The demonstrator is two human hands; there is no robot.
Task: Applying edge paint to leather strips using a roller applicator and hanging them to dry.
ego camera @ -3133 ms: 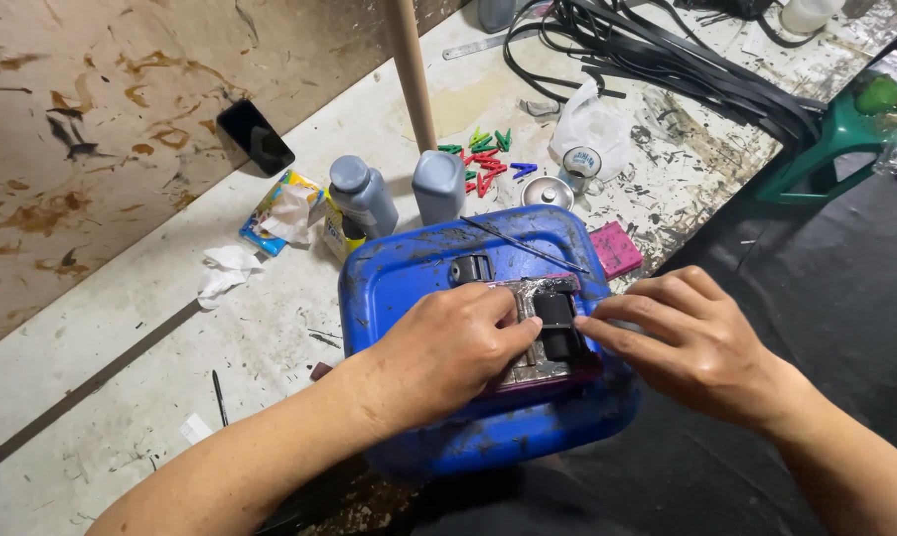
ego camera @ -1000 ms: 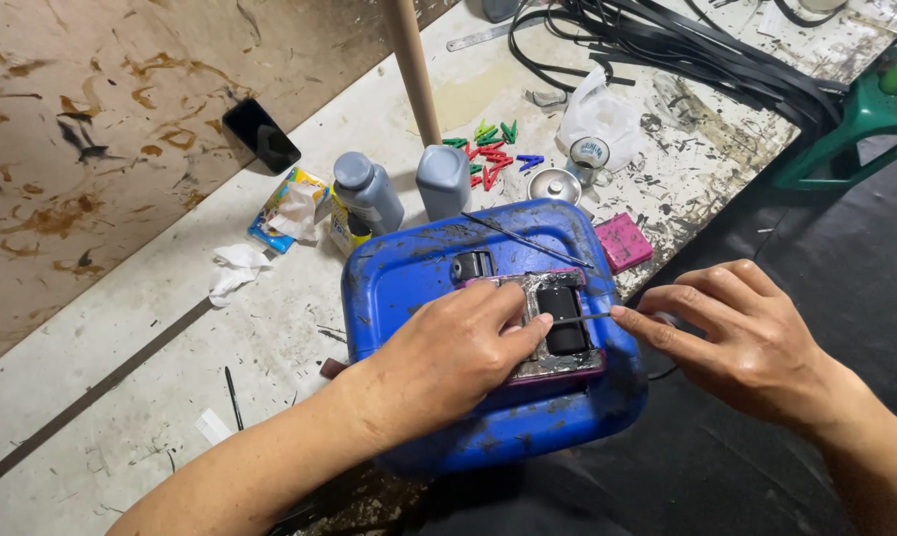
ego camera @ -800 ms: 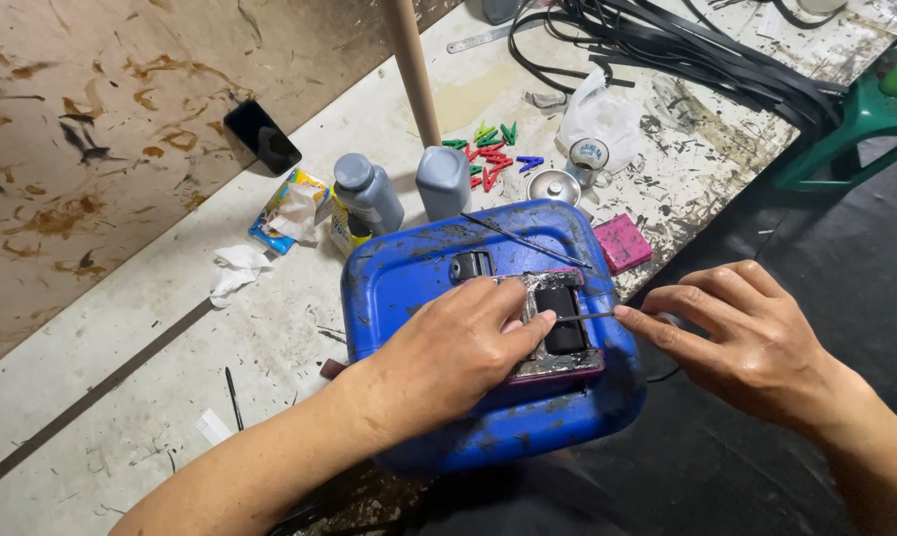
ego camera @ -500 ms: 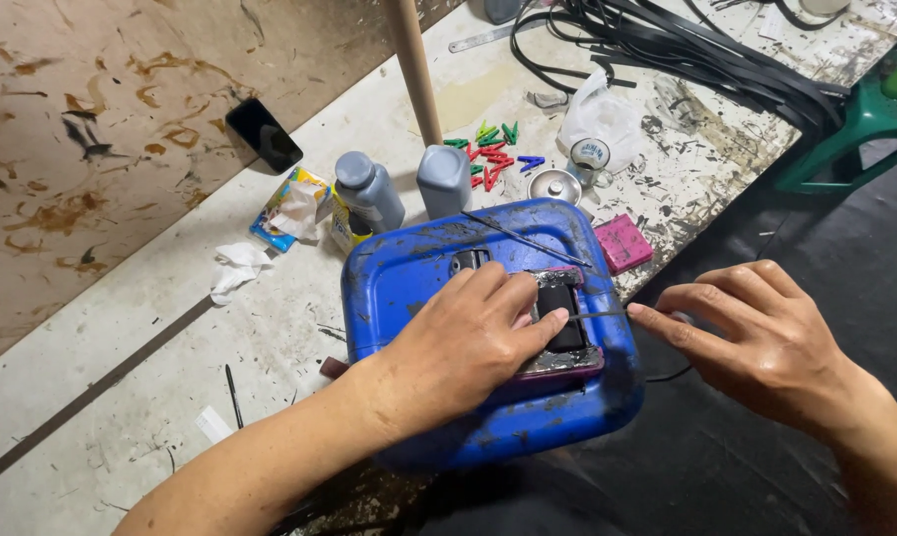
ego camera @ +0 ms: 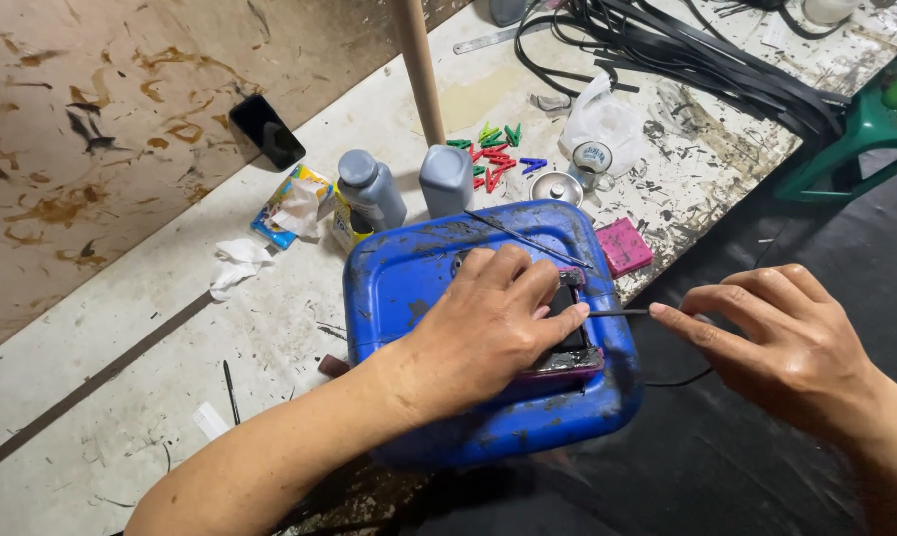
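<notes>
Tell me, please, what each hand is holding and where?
The right hand pinches a thin black strip by its end; the left hand presses down on the phone.

Phone (ego camera: 575, 342) on container (ego camera: 409, 288), left hand (ego camera: 483, 333) over it, right hand (ego camera: 781, 342) to its right, two bottles (ego camera: 371, 189) behind.

Even, soft daylight; sharp focus throughout, faint shadows under the forearms, mild sheen on the blue container (ego camera: 409, 278).
</notes>
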